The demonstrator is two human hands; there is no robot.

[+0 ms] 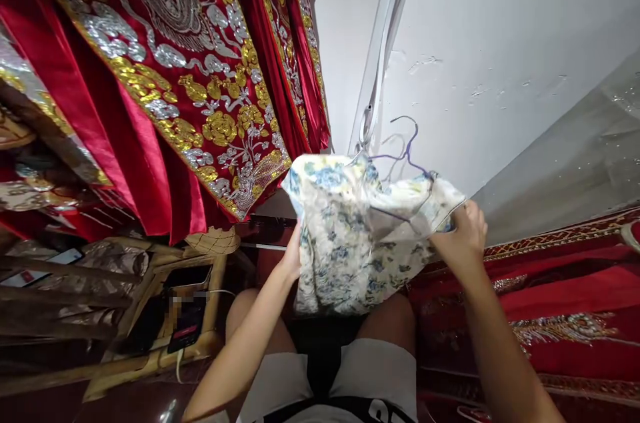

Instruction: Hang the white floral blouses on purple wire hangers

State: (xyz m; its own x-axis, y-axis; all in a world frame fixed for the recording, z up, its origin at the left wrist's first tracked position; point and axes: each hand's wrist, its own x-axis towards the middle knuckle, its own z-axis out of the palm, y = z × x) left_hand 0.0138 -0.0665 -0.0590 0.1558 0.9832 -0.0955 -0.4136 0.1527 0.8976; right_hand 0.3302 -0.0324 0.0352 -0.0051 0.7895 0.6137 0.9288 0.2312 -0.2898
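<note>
A white shirt (335, 243) with blue and yellowish flowers is held up in front of me, above my lap. A thin purple wire hanger (411, 146) sits in its neck opening, its hook sticking up toward the wall. My left hand (294, 253) holds the shirt's left side, with most of its fingers hidden by the cloth. On the opposite side, my right hand (467, 226) is closed around the shoulder or sleeve edge. Close behind the shirt's top, a pale strap or pole (373, 76) runs up the wall.
Red costumes (195, 76) with gold and silver embroidery hang at the left. More red embroidered cloth (565, 303) lies at the right, beneath clear plastic sheeting (565, 156). A bamboo stand (215, 276) at lower left bears phones (187, 323) and a cable. The white wall (500, 29) rises ahead.
</note>
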